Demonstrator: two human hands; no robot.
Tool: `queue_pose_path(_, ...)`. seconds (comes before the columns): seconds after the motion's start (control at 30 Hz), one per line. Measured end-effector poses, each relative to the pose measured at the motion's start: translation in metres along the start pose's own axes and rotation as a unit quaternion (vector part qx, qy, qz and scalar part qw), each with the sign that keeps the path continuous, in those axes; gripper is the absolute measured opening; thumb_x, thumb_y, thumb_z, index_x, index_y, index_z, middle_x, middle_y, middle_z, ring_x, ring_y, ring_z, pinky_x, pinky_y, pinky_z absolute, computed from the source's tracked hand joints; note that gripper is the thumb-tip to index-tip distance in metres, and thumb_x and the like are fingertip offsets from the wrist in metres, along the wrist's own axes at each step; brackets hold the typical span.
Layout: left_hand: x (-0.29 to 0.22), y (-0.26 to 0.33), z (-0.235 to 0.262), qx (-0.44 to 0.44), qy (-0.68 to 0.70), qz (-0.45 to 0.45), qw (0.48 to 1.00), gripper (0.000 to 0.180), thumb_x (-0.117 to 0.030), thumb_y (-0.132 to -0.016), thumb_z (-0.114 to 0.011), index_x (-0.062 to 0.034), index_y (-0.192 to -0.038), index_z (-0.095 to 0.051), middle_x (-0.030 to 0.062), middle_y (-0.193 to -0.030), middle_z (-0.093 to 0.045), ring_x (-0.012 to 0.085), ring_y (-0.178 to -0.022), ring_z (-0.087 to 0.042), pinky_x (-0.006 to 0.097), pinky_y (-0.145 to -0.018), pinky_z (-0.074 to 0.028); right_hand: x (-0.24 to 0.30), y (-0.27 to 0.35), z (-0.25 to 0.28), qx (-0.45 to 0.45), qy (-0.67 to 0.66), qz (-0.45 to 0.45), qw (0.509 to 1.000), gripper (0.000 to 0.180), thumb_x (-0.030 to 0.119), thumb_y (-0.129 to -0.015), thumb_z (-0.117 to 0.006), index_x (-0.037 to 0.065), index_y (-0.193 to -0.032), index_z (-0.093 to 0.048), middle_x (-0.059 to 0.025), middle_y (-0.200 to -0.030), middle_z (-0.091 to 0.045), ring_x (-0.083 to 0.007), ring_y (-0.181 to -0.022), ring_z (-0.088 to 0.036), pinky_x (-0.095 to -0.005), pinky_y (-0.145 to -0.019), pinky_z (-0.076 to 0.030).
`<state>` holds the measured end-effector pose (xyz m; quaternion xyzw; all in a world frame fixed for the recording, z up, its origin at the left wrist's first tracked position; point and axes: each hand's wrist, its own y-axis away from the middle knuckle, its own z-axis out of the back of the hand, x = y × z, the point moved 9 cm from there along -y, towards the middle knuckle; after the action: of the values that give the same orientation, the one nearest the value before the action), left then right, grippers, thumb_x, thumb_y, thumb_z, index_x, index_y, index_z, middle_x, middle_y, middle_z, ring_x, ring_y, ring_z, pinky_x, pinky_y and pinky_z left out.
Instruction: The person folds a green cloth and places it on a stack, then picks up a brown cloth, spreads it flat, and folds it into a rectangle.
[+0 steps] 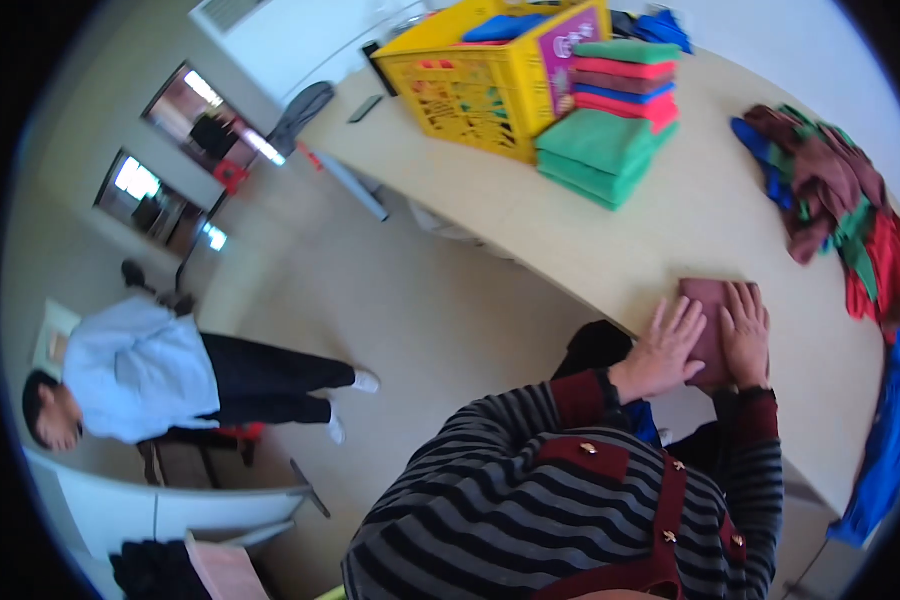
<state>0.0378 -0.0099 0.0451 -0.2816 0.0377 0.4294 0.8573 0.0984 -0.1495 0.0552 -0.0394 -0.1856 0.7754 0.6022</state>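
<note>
A folded brown cloth [705, 291] lies near the front edge of the table. My left hand [664, 352] rests on its left side, fingers stretched out and spread. On its right side my right hand [745, 335] is laid flat, fingers extended. Neither hand grips the cloth; both press on it from above, covering part of it. Farther along the table stands a stack of folded green cloths [592, 150], beside a pile of red, brown, blue and green folded cloths [625, 85].
A yellow plastic crate [470, 95] holding folded cloths stands at the far end, near a phone [366, 109]. Loose crumpled cloths [825, 190] heap along the wall, with a blue cloth [885, 440] at the right edge. A person [150, 370] stands off to the left.
</note>
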Motion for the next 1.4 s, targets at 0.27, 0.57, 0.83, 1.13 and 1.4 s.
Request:
queue_pose_path(0.27, -0.003, -0.017, -0.002, 0.026, 0.031, 0.022, 0.999, 0.083, -0.05, -0.091, -0.061, 0.0057, -0.148, -0.04, 0.0239, -0.157, -0.035, 0.0381, -0.151, -0.022, 0.057, -0.123, -0.009, -0.003, 0.001, -0.016, 0.015, 0.01, -0.022, 1.0, 0.05, 0.029, -0.104, -0.045, 0.012, -0.152, -0.042, -0.0091, -0.157, -0.041, -0.0315, -0.149, -0.03, -0.0461, -0.117, -0.029)
queue_pose_path(0.57, 0.002, -0.019, -0.037, 0.019, 0.05, -0.004, 0.999, 0.088, -0.058, -0.089, -0.058, 0.0048, -0.148, -0.041, 0.0236, -0.158, -0.032, 0.0387, -0.152, -0.019, 0.056, -0.124, -0.008, -0.026, 0.007, -0.04, 0.046, 0.037, -0.101, 0.993, 0.051, 0.033, -0.106, -0.04, 0.015, -0.154, -0.038, -0.0057, -0.16, -0.035, -0.0271, -0.151, -0.026, -0.046, -0.116, -0.03)
queue_pose_path(0.83, 0.003, -0.02, -0.031, 0.029, 0.081, 0.021, 0.996, 0.085, -0.057, -0.087, -0.059, 0.0029, -0.146, -0.045, 0.0238, -0.155, -0.036, 0.0397, -0.15, -0.022, 0.058, -0.123, -0.008, -0.031, 0.011, -0.047, 0.047, 0.041, -0.079, 0.995, 0.052, 0.035, -0.107, -0.036, 0.015, -0.155, -0.035, -0.0043, -0.161, -0.034, -0.0269, -0.152, -0.024, -0.0456, -0.116, -0.03)
queue_pose_path(1.13, -0.006, -0.035, -0.033, 0.035, 0.054, 0.037, 0.997, 0.08, -0.06, -0.089, -0.054, -0.0009, -0.143, -0.05, 0.0238, -0.151, -0.041, 0.041, -0.148, -0.026, 0.06, -0.123, -0.008, -0.037, 0.023, -0.044, 0.032, 0.018, -0.064, 0.997, 0.053, 0.036, -0.108, -0.035, 0.013, -0.155, -0.036, -0.0045, -0.162, -0.032, -0.0269, -0.152, -0.023, -0.0442, -0.118, -0.028)
queue_pose_path(1.4, -0.021, -0.027, -0.028, 0.024, 0.071, 0.035, 0.997, 0.079, -0.061, -0.091, -0.053, -0.001, -0.143, -0.05, 0.0236, -0.153, -0.039, 0.0419, -0.149, -0.024, 0.061, -0.122, -0.009, -0.032, 0.037, -0.026, 0.024, 0.029, -0.074, 0.997, 0.054, 0.039, -0.107, -0.035, 0.013, -0.155, -0.036, -0.0056, -0.162, -0.032, -0.0289, -0.151, -0.026, -0.0444, -0.118, -0.03)
